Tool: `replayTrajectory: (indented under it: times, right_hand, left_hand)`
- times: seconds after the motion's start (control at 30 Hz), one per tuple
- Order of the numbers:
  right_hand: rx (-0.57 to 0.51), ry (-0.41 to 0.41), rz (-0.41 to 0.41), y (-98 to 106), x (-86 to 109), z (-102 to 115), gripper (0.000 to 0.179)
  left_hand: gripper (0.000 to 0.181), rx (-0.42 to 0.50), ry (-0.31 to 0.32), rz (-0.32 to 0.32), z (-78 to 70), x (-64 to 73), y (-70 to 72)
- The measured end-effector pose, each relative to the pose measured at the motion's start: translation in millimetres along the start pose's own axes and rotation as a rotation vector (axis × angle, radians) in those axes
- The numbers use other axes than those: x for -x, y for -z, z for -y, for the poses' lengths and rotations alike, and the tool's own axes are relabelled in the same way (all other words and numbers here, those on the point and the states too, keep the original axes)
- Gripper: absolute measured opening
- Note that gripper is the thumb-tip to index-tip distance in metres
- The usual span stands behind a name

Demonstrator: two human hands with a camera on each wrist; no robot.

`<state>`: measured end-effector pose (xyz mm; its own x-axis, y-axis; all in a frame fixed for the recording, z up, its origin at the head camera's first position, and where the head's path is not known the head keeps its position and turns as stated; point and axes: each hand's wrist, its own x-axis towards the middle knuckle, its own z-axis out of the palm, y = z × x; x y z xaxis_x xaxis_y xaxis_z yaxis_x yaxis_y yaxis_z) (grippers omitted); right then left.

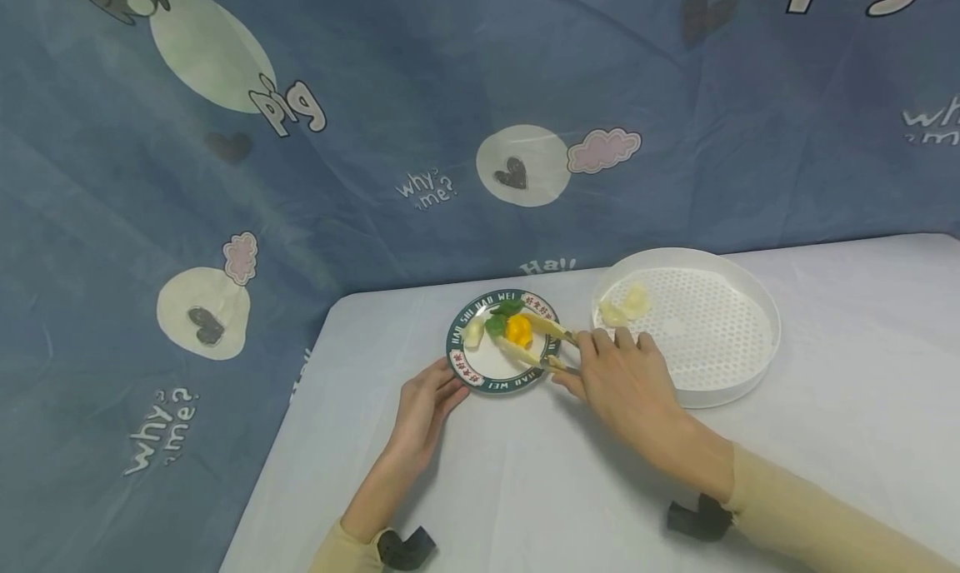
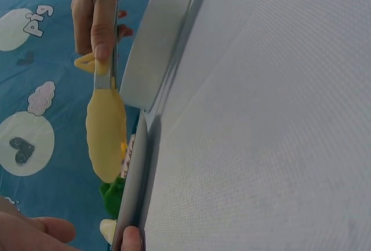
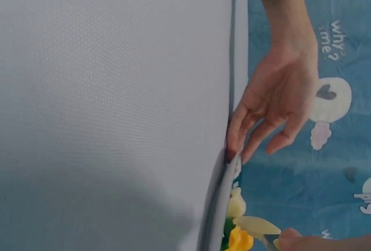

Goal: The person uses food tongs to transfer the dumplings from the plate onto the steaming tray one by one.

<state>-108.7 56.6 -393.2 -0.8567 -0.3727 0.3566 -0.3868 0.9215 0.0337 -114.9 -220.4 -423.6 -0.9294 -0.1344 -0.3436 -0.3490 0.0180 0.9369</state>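
Observation:
My left hand (image 1: 429,406) holds the near-left rim of a small plate (image 1: 498,386) with a green lettered border. A finger lies under the rim in the left wrist view. On the plate are a yellow pepper-like piece (image 1: 519,331), a green pepper-like piece (image 1: 496,325) with a leafy green part (image 1: 509,307), and a whitish garlic-like piece (image 1: 473,333). My right hand (image 1: 626,381) grips tongs (image 2: 106,132) with yellow, paddle-shaped ends. Those ends lie spread on either side of the yellow piece, over the plate.
Right of the plate stands a round white tray (image 1: 720,331) with a perforated base and a raised rim. Two pale garlic-like pieces (image 1: 636,301) lie at its left side. A white cloth covers the table (image 1: 510,481); a blue printed curtain (image 1: 375,82) hangs behind.

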Motion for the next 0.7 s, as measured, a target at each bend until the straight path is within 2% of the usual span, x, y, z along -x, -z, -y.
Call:
replayTrajectory:
  times: [0.4,0.7]
  right_hand:
    - [-0.003,-0.011,-0.084,20.0,14.3,-16.5,0.056]
    - [-0.014,-0.041,-0.111,29.9,21.8,-41.3,0.056]
  left_hand:
    - [0.060,0.006,0.000,-0.001,-0.3,-0.9,0.0]
    - [0.060,-0.006,-0.007,-0.002,1.0,0.0,-0.5]
